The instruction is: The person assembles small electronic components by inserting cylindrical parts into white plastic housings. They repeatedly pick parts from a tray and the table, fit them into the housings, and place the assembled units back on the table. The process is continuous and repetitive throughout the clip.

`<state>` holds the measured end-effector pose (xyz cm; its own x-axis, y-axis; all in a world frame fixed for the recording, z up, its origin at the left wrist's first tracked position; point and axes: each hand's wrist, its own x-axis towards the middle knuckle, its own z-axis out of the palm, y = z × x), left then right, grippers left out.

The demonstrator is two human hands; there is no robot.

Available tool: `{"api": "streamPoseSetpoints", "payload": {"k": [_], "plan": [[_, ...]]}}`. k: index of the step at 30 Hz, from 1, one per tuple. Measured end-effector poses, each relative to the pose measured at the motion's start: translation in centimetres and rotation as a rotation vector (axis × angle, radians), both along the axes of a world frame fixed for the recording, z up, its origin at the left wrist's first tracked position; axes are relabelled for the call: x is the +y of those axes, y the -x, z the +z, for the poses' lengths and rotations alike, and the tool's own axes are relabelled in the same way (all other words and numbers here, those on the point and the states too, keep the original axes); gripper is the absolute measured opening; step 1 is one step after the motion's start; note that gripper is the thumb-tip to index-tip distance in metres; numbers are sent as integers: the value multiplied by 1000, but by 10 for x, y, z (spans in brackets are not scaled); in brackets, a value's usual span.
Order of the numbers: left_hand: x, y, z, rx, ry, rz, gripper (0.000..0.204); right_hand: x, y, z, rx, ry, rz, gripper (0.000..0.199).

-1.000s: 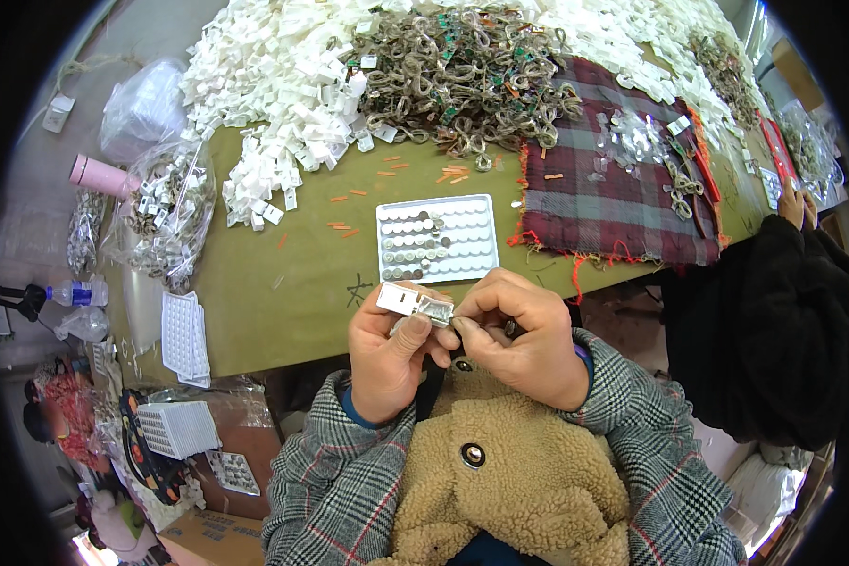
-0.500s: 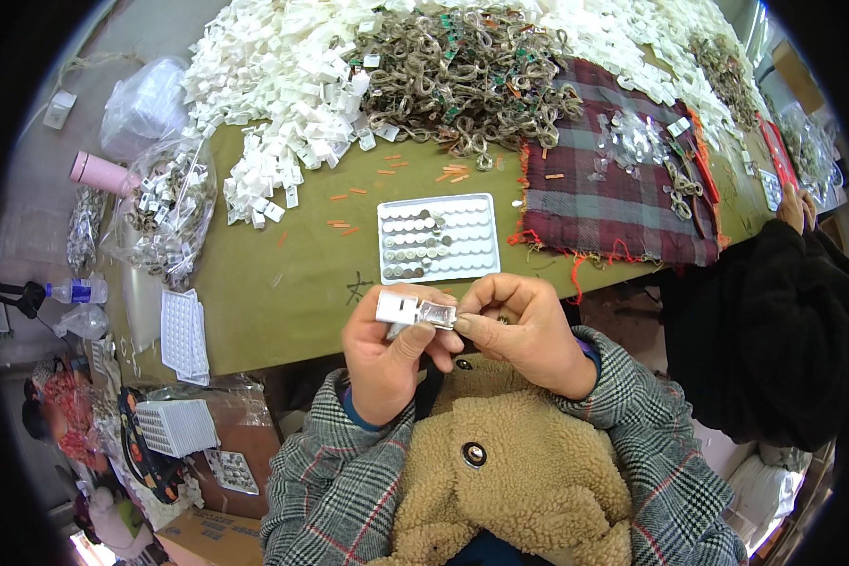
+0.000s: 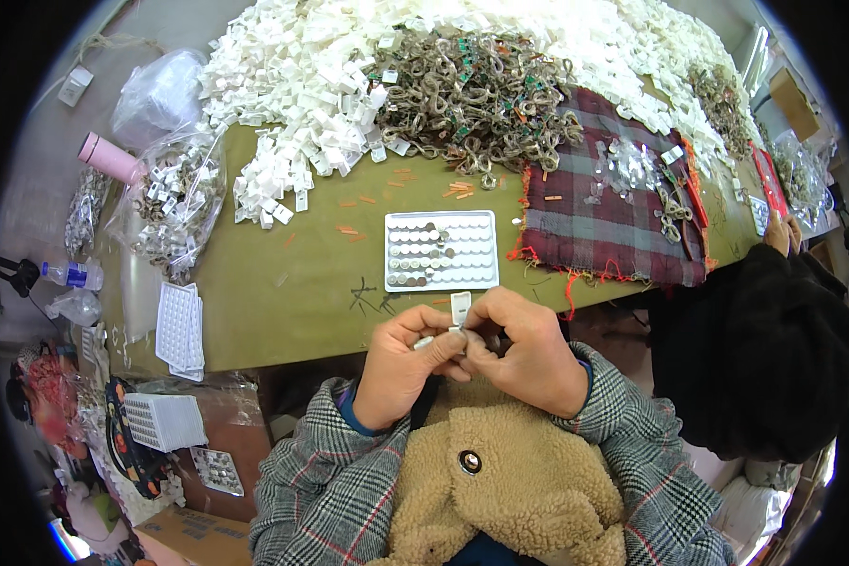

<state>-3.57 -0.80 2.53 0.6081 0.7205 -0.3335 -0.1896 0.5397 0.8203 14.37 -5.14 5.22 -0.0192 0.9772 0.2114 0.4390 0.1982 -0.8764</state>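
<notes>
- A small white plastic casing [image 3: 460, 309] was held roughly upright over the near edge of the table [image 3: 283, 316], its lower end hidden by fingertips.
- The casing was pinched between thumb and fingers of the left hand [image 3: 398, 368] and also of the right hand [image 3: 530, 357]; the two hands were pressed close together at the fingertips.
- A further white part [image 3: 424, 342] was seen at the left thumb and forefinger; whether it was joined to the casing could not be told.
- Just beyond the hands, a white compartmented tray [image 3: 491, 282] was placed, its left part partly filled with round metallic button cells [image 3: 407, 280].
- Orange strips [image 3: 350, 232] were scattered beyond and to the left of the tray.
- Farther back, a large pile of white casings [image 3: 292, 104] was heaped beside a tangle of grey-brown cords [image 3: 481, 90], among which green pieces were seen.
- At right, a plaid cloth [image 3: 575, 231] was spread, and small clear pieces [image 3: 623, 165] were strewn on it.
- At the left table edge, white trays [image 3: 176, 330] were stacked, overlapping.
- At far right, a co-worker's hand [image 3: 778, 234] was seen.
</notes>
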Motion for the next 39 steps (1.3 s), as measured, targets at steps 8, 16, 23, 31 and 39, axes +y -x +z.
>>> {"api": "streamPoseSetpoints", "payload": {"k": [8, 16, 23, 31, 39], "plan": [[8, 10, -9, -97, 161, 2, 14, 15, -4, -17, 92, 122, -38, 11], [27, 23, -10, -173, 270, 57, 18, 66, -7, -46, -406, -237, -98, 29], [43, 32, -19, -305, 400, -88, 22, 73, -8, -49, -398, -282, -45, 20], [49, 33, -23, -416, 421, 11, 27, 67, -4, -32, -380, -197, 93, 30], [44, 33, -24, -454, 382, 24, 29, 75, -10, -41, -420, -218, -103, 40]]}}
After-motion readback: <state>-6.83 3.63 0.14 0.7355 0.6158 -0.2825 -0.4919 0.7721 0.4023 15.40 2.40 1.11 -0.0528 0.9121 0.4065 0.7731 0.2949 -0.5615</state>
